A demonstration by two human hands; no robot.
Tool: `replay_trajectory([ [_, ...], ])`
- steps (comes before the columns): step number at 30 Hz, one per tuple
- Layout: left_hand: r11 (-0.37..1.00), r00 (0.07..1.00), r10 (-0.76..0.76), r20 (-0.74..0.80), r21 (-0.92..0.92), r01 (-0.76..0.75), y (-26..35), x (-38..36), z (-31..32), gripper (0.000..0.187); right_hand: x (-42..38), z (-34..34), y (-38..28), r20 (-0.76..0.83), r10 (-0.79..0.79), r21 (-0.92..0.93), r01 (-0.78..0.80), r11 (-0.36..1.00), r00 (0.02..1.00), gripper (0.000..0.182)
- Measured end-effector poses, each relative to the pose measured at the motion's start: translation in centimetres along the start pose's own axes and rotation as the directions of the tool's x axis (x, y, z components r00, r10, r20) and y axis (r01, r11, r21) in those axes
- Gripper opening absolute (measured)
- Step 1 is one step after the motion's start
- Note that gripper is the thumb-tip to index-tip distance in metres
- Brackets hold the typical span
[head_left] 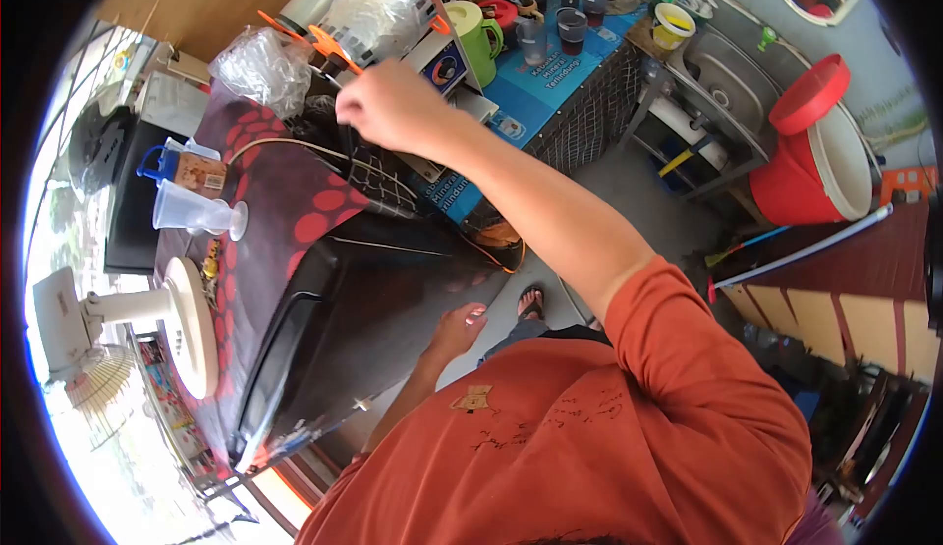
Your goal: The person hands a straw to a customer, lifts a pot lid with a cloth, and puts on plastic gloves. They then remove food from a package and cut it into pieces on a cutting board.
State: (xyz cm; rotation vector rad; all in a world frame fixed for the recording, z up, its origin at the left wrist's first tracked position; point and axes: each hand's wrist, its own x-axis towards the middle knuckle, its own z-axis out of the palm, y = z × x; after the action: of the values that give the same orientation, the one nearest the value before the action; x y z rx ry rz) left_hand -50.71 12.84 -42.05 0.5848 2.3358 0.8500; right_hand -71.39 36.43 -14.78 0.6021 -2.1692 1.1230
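My right hand (393,108) is stretched forward at the upper middle, its fingers curled together and slightly blurred; what they hold, if anything, is hidden. Just beyond it is a plastic-wrapped machine (378,20) with orange handles. A crumpled clear plastic bag (260,69) lies to the left of that hand. Low beside my body hangs my left hand (460,332), its fingers loosely bent and touching no object. It is nearest to the side of a dark cabinet (373,319).
A green pitcher (471,39) and cups of dark drink (572,29) stand on the blue counter (550,79). A sink (732,83) and a red bucket (805,177) are at the right. At the left are a clear plastic cup (192,209) and a fan (93,373).
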Motion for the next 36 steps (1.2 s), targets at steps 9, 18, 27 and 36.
replay_trajectory([
  [9,0.985,0.999,-0.022,-0.047,0.172,0.03,8.0,2.2,5.6,0.031,-0.7,-4.0,0.4,-0.258,-0.03,0.169,0.075,0.983,0.966,0.007],
  [18,0.996,0.988,-0.087,0.126,0.014,0.086,7.3,-2.0,5.8,0.037,2.3,8.4,1.1,0.257,0.183,-0.141,-0.15,0.979,0.949,0.014],
  [27,0.994,0.93,-0.083,0.357,-0.037,0.103,6.7,3.2,3.5,0.04,-13.4,-3.1,4.8,0.151,0.012,0.135,-0.032,0.99,0.989,0.042],
  [36,0.967,0.824,0.162,0.542,0.082,-0.243,21.2,20.9,16.4,0.036,-56.5,-32.6,-2.0,0.181,0.963,-0.595,-0.802,-0.055,-0.2,0.02],
])
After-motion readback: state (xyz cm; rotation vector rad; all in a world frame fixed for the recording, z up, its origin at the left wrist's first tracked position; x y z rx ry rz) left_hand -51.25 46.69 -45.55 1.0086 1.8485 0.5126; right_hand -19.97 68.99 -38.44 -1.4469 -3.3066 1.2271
